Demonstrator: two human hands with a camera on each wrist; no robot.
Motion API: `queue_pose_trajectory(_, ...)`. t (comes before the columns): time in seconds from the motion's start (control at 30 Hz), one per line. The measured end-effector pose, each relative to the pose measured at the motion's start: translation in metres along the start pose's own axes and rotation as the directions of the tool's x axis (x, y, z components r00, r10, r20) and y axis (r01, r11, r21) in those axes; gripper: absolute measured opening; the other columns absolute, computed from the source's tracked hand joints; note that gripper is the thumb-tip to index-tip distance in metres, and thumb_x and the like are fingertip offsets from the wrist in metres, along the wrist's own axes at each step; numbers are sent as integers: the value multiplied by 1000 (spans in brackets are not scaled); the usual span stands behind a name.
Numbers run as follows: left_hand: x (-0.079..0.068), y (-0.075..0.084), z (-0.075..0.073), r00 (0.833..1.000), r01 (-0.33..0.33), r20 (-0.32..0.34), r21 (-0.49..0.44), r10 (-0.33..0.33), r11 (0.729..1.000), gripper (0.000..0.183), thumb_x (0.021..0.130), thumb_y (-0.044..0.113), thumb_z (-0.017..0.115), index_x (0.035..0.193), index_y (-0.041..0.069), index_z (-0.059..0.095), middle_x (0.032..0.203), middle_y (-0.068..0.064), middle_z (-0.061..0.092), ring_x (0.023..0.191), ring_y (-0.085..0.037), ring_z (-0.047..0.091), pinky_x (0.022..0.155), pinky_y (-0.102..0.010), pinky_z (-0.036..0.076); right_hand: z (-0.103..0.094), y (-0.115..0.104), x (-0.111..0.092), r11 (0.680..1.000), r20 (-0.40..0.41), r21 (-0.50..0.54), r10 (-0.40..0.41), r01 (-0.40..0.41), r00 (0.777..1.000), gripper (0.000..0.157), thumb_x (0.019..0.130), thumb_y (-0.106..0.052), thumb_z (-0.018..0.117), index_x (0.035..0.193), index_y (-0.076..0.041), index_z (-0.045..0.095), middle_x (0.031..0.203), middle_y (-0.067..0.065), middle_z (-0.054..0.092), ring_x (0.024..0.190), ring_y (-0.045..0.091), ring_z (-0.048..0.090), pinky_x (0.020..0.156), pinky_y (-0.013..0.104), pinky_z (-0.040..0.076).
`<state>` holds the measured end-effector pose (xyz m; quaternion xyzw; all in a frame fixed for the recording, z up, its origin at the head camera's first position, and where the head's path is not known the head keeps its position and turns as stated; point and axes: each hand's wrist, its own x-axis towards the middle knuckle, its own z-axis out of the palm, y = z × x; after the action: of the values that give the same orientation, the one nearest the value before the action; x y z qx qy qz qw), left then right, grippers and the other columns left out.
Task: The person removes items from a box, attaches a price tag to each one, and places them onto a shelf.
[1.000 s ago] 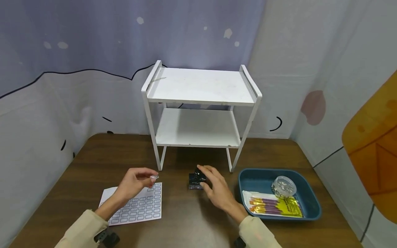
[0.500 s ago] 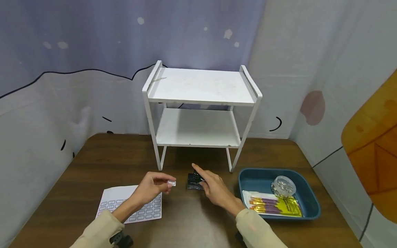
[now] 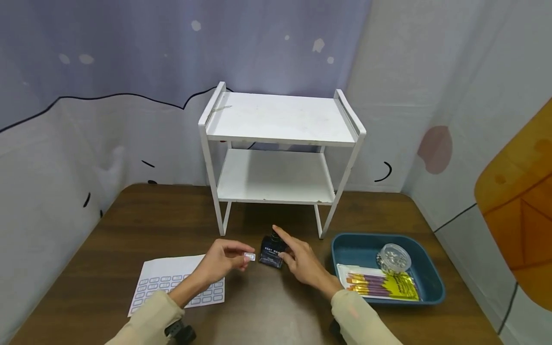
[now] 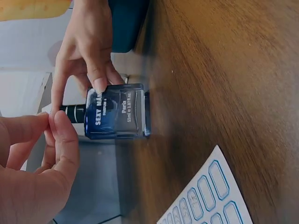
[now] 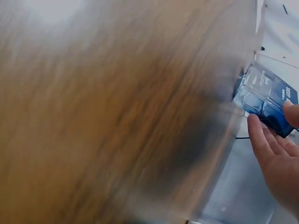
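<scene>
The dark bottle (image 3: 269, 253) is between the two hands over the desk (image 3: 258, 311), long axis running cap-up, lettered face toward the person. The right hand (image 3: 303, 266) grips its side, thumb across the front. The left hand (image 3: 219, 261) pinches a small label (image 3: 249, 257) just left of the bottle, nearly level with it.

Two hands (image 3: 217, 265) (image 3: 306, 267); one bottle (image 4: 114, 122), loose label (image 3: 249, 257), sheet (image 3: 161, 275), tray (image 3: 360, 250), jar (image 3: 394, 258), rack (image 3: 280, 117); perhaps five brushes (image 3: 370, 288).
</scene>
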<state>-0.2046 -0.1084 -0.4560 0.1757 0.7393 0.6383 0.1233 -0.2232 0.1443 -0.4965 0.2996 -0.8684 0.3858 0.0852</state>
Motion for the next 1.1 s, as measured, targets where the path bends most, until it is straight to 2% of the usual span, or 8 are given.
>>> queue_pose_trajectory(0.07,2,0,4,1000,-5,10,5,5,1000,26,88,-9,64,111,-20,64,90,-30,69,69,-11,66,67,-25,58,0,1,-1,992,-2,114,56,-55,998,70,91,5,67,153,-14,40,124,22,66,87,21,68,74,26,57)
queue_pose_trajectory(0.17,6,1,9,1000,-17,13,32,16,999,26,85,-9,66,109,-20,64,84,-25,69,65,-11,65,63,-26,58,0,1,-1,953,30,275,127,-131,991,69,91,7,65,152,-11,40,115,28,68,94,31,71,75,27,59)
queue_pose_trajectory(0.33,11,3,18,997,-66,-21,161,70,985,20,83,-10,71,102,-15,68,77,-19,69,62,-12,63,58,-23,56,-3,-7,0,878,110,431,178,-208,978,71,91,8,64,154,-12,37,109,30,67,96,36,71,76,28,59)
queue_pose_trajectory(0.43,13,4,24,991,-96,-65,276,118,956,16,82,-8,73,98,-10,71,74,-14,69,60,-9,61,54,-21,53,-6,-14,2,862,142,454,183,-228,973,73,91,9,63,155,-14,35,109,28,66,95,35,71,76,28,60)
queue_pose_trajectory(0.6,14,4,34,972,-101,-151,416,178,904,15,79,-6,76,94,-3,73,73,-8,70,61,-7,62,56,-19,52,-9,-21,3,863,155,452,172,-225,973,73,92,8,62,155,-13,34,108,29,66,94,34,72,75,29,60)
queue_pose_trajectory(0.87,16,6,44,940,-84,-242,519,240,851,17,75,-4,80,90,4,74,68,-1,68,59,-4,60,55,-18,50,-8,-25,4,862,138,469,144,-193,980,71,91,9,62,154,-7,34,101,30,66,89,37,72,73,37,61)
queue_pose_trajectory(1.1,17,7,49,924,-77,-259,596,282,799,20,73,-5,81,88,5,72,65,1,65,58,-3,57,54,-19,48,-6,-28,4,862,136,469,148,-195,980,71,91,9,62,154,-7,35,100,28,67,89,38,72,73,39,61)
